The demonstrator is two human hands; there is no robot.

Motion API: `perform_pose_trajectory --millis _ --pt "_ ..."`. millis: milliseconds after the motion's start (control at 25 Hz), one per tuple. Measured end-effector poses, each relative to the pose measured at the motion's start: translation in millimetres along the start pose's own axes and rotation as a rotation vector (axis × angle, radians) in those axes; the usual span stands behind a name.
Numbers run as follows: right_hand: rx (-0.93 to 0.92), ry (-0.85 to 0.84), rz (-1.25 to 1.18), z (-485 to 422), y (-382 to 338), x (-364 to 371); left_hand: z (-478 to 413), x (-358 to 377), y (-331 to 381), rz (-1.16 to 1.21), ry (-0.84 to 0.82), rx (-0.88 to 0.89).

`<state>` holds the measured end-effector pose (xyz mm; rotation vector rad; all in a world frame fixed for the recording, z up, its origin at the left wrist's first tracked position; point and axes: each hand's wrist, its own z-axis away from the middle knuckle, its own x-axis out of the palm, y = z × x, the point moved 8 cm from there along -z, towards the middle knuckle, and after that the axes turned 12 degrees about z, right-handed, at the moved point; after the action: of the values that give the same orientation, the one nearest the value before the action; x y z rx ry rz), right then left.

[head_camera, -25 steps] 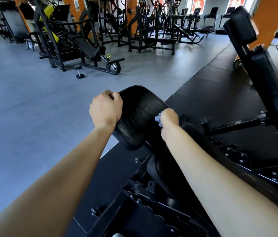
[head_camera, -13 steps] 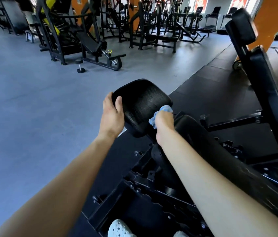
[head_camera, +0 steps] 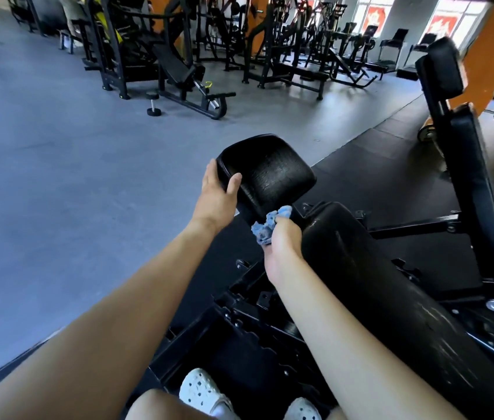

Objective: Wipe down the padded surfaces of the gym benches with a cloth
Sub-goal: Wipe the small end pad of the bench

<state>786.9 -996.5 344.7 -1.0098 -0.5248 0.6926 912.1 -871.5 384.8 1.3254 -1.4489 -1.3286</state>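
left hand: the left hand [head_camera: 220, 195] clasps the 9 o'clock edge of the small black grained vinyl pad [head_camera: 270, 174]. Thumb lies on the face, fingers wrap behind the rim.
right hand: the right hand [head_camera: 283, 241] is fisted tight round the crumpled blue cloth [head_camera: 270, 225], with a wad poking out of the top of the fist.
cloth place: at the pad's 6 o'clock corner, in the gap between that pad and the long black padded bench back [head_camera: 376, 268]. Touching the pad or just beside it, cannot tell.
pad place: frame centre, face tilted toward the camera, mounted on the black steel bench frame [head_camera: 239, 313].
cloth handling: judged soft, light and limp. It bunches easily, so a fist grip works, but spread flat it would cover more.
pad handling: judged firm foam under slick vinyl. It may swing on its bracket when pushed, so brace it by the rim, as the left hand does.
bench back handling: looks long, stiff and glossy. Pale streaks toward 4 o'clock, wet or worn, cannot tell.
step: probably wiping the small pad's lower edge.
risk: the cloth could snag on the bolts and brackets below the pad.
rest: upright black padded bench [head_camera: 467, 165] at 2 o'clock, white perforated clogs [head_camera: 200, 389] at 6 o'clock, small black dumbbell [head_camera: 152, 104] on the grey floor at 11 o'clock.
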Motion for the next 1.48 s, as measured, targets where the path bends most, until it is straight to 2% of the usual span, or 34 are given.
perform_pose_trajectory --millis 120,200,280,360,520,720,800,880,960,1080,1200,1360,1480 --pt "0.009 -0.061 -0.050 -9 -6 -9 14 2 4 0.035 -0.001 -0.052" --pt "-0.018 -0.020 -0.054 -23 -23 -13 29 5 -1 0.021 -0.041 -0.123" --pt "-0.092 0.054 0.015 -23 -31 -7 46 3 -8 -0.002 -0.079 -0.156" --pt "-0.144 0.034 0.095 -10 -12 7 58 1 -16 -0.003 -0.087 -0.200" --pt "-0.038 -0.153 0.023 20 19 20 65 2 -30 0.024 -0.055 -0.309" --pt "0.063 -0.113 0.037 13 3 11 80 4 -13 0.059 -0.090 -0.280" --pt "0.069 -0.171 0.075 17 19 16 89 0 -1 0.032 -0.122 -0.242" --pt "0.089 -0.337 0.010 31 39 33 96 -3 4 -0.038 -0.147 -0.196" --pt "0.059 -0.423 -0.001 42 45 48 102 -13 3 -0.058 -0.118 -0.175" --pt "-0.120 -0.430 0.223 45 27 54 102 -30 -6 0.130 -0.033 -0.235" --pt "-0.439 -0.420 0.499 54 -10 58 97 -45 -11 0.247 0.084 -0.274" --pt "-1.051 -0.178 1.110 60 -31 45 90 -47 -35 0.583 0.251 -0.397" --pt "-1.465 0.112 1.387 69 -33 40 91 -30 -51 0.704 0.305 -0.443"
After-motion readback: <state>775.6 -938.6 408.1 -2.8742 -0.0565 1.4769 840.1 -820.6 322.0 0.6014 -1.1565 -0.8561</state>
